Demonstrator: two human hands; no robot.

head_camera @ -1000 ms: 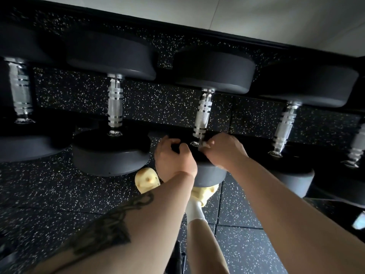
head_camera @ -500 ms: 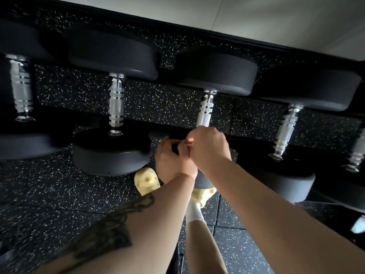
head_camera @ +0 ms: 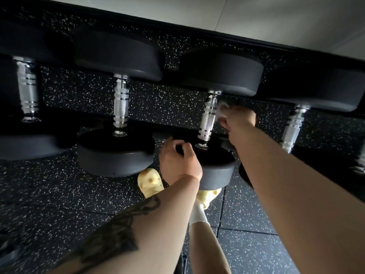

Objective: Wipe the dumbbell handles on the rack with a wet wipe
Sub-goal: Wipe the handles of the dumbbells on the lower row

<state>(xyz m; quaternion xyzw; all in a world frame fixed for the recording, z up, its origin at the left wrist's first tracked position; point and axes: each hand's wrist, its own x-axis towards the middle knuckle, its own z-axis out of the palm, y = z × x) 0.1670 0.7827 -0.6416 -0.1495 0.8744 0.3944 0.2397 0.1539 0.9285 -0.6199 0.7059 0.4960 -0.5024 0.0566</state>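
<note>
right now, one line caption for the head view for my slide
Right hand holds a wipe beside a dumbbell handle; left hand grips its weight.

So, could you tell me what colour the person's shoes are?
Pale yellow shoes, seen best in the head view.
</note>
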